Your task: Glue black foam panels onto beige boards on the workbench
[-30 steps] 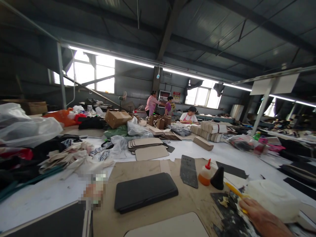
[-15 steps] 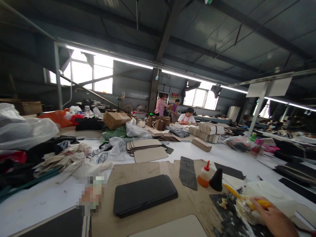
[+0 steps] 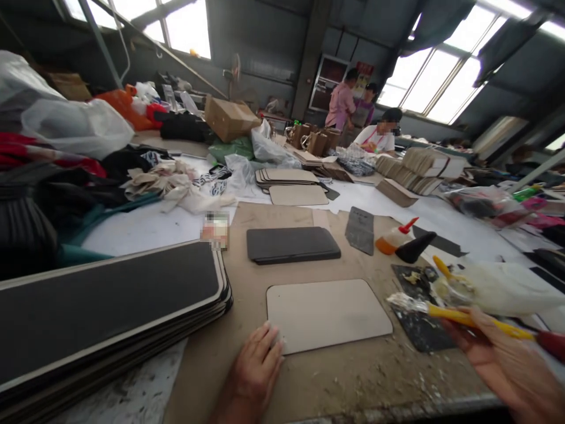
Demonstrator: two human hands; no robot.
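Observation:
My right hand (image 3: pixel 503 353) is closed around the yellow handle of a brush (image 3: pixel 454 315), whose bristles are coated in a whitish paste. The brush points left, over the edge of a dark, paste-smeared board (image 3: pixel 424 335). My left hand (image 3: pixel 258 365) lies flat, fingertips on the lower left corner of a beige rounded panel (image 3: pixel 329 315) with a dark edge. Behind that panel lies a dark grey rounded slab (image 3: pixel 293 242). Another yellow handle (image 3: pixel 441 266) sticks up from a paste-covered clump beside a translucent plastic bag (image 3: pixel 507 285).
To the left rises a stack of long dark panels (image 3: pixel 110 306). A red-tipped bottle of orange liquid (image 3: pixel 391 240), a black cone (image 3: pixel 415 247) and a grey template (image 3: pixel 359 229) stand or lie behind. Farther back are beige panels (image 3: pixel 298 194), a cardboard box (image 3: pixel 232 118) and several people.
The view has tilted down. My right hand has lifted the brush away from the plastic bag and moved it left. My left hand has come into view on the beige panel.

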